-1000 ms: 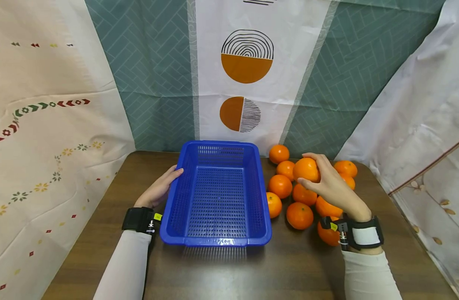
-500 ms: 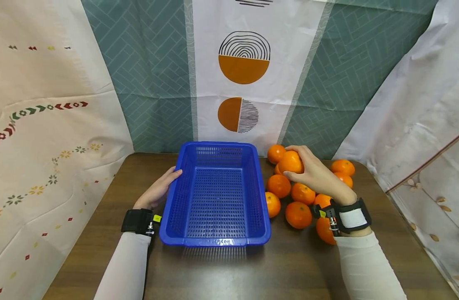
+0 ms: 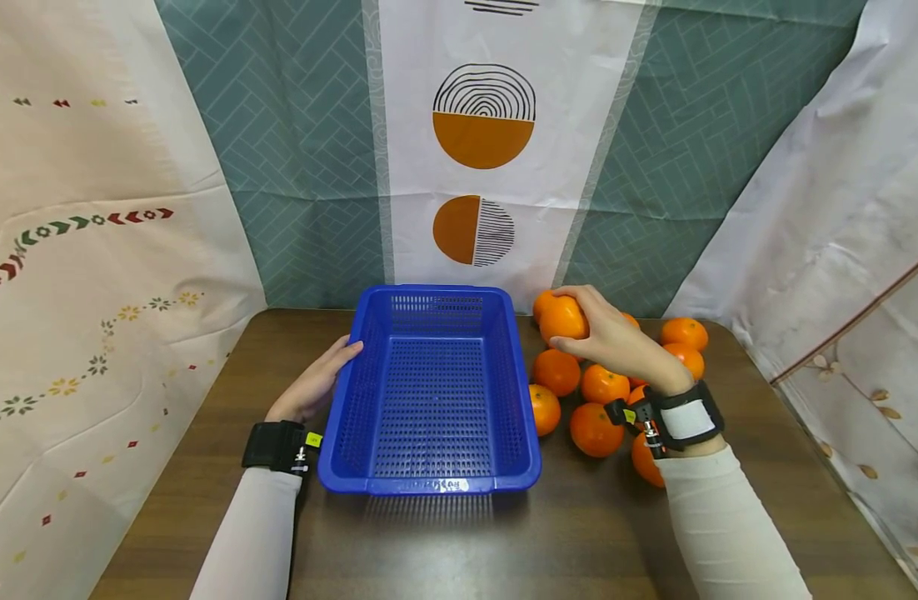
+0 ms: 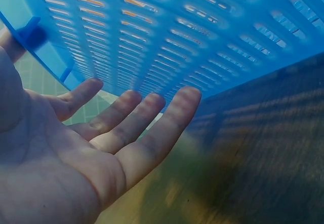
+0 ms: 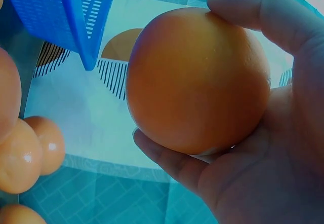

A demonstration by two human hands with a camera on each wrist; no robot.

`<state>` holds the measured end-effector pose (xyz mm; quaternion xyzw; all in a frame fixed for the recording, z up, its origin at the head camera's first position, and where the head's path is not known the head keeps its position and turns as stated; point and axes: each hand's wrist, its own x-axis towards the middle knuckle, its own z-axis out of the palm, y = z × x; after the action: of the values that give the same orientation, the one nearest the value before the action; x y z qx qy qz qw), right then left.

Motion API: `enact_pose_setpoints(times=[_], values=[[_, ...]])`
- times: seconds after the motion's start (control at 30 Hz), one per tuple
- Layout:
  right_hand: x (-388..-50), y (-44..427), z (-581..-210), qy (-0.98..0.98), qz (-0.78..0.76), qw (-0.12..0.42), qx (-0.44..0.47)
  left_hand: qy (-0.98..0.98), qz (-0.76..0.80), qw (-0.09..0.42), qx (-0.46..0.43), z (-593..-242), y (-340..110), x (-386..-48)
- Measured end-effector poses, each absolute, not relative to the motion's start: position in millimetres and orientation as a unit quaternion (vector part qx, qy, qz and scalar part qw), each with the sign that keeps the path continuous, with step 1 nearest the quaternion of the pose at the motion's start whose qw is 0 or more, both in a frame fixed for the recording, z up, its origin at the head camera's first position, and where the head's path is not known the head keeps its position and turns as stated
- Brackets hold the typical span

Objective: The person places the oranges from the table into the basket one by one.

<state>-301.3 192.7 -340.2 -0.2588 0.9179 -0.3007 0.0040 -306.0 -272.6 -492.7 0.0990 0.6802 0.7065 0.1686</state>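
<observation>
A blue perforated plastic basket (image 3: 438, 392) stands on the table with nothing inside it. At its left side my left hand (image 3: 312, 383) has the thumb over the rim. The other fingers (image 4: 185, 100) lie along the outside of the perforated wall in the left wrist view. My right hand (image 3: 609, 333) grips an orange (image 3: 563, 318) between thumb and fingers, to the right of the basket's far right corner. Held up above other oranges, it fills the middle of the right wrist view, where the hand (image 5: 273, 153) wraps its far side.
Several more oranges (image 3: 597, 430) lie on the table (image 3: 459, 550) to the right of the basket, some under the right forearm. One orange (image 3: 545, 410) is close against the basket's right wall. A patterned cloth (image 3: 316, 150) hangs behind the table's back edge.
My right hand has carried the orange left and slightly up in the head view, toward the basket's far right corner. My left hand and the basket stay in place.
</observation>
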Motion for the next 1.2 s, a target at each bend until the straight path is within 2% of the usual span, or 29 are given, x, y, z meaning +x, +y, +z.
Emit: enact_pose_setpoints(times=[0.57, 1.2], values=[[-309, 145, -314, 0.893, -0.308, -0.021, -0.328, 0.703, 0.686, 0.166, 0.093, -491, -271, -306], [-331, 95, -317, 0.890, -0.291, 0.011, -0.352, 0.702, 0.685, 0.173, 0.092, -486, -273, -304]])
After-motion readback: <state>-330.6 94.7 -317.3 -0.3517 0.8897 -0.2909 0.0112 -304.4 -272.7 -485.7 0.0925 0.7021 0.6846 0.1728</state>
